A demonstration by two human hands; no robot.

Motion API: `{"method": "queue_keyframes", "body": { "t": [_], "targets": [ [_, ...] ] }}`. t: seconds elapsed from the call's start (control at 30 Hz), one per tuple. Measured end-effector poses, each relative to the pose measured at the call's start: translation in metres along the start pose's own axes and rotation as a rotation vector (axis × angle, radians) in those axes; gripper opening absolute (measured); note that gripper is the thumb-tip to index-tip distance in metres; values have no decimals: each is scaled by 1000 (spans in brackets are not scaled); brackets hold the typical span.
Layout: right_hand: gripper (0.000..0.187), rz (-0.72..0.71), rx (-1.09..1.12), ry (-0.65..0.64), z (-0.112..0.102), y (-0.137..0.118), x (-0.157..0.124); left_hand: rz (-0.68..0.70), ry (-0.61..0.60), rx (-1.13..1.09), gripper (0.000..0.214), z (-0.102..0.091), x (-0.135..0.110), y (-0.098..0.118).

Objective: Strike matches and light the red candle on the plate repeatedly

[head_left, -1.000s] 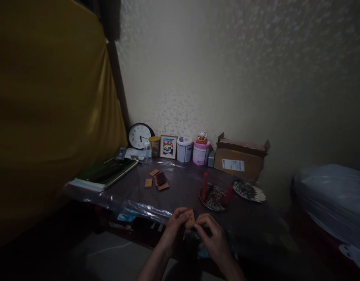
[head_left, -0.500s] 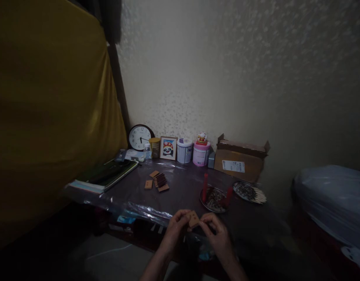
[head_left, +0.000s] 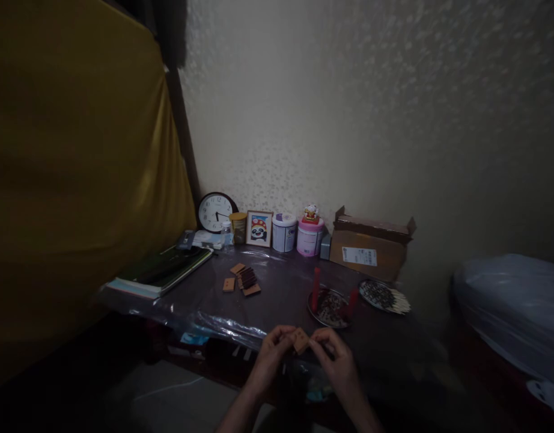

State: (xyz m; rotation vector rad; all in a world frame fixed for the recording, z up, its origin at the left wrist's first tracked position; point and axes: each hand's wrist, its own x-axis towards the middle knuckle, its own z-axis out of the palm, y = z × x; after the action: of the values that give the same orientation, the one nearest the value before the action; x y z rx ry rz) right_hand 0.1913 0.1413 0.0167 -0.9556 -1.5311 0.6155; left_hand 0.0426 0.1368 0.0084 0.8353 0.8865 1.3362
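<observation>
My left hand (head_left: 271,353) and my right hand (head_left: 337,359) meet at the near edge of a dark table (head_left: 281,291) covered with clear plastic. Both pinch one small brown square tile (head_left: 300,341) between their fingertips, held just above the table edge. More of the same brown tiles (head_left: 241,279) lie in a small pile further back on the left of the table. Beyond my hands stands a round metal dish (head_left: 328,308) with two red candles (head_left: 315,279) at its rim.
Along the wall stand a clock (head_left: 214,211), a framed picture (head_left: 259,228), a white tub (head_left: 284,232), a pink tub (head_left: 309,236) and an open cardboard box (head_left: 369,245). Books (head_left: 162,270) lie at left, a plate of sticks (head_left: 385,296) at right. A yellow curtain (head_left: 74,180) hangs left.
My hands have sunk slightly and the tile between them has turned a little. Nothing else on the table has moved.
</observation>
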Motion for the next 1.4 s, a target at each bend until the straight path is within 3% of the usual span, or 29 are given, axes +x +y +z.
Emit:
{"method": "queue_keyframes", "body": {
  "t": [0.6, 0.93, 1.17, 1.4],
  "targets": [
    [28, 49, -1, 0, -1, 2, 1, 36, 13, 72, 27, 3, 0, 3],
    [27, 63, -14, 25, -4, 3, 2, 128, -65, 286, 36, 7, -7, 5],
    [25, 119, 77, 33, -5, 6, 3, 65, -65, 186, 38, 3, -1, -3],
    [24, 211, 216, 83, -8, 10, 7, -15, -163, -49, 34, -1, -2, -3]
  ]
}}
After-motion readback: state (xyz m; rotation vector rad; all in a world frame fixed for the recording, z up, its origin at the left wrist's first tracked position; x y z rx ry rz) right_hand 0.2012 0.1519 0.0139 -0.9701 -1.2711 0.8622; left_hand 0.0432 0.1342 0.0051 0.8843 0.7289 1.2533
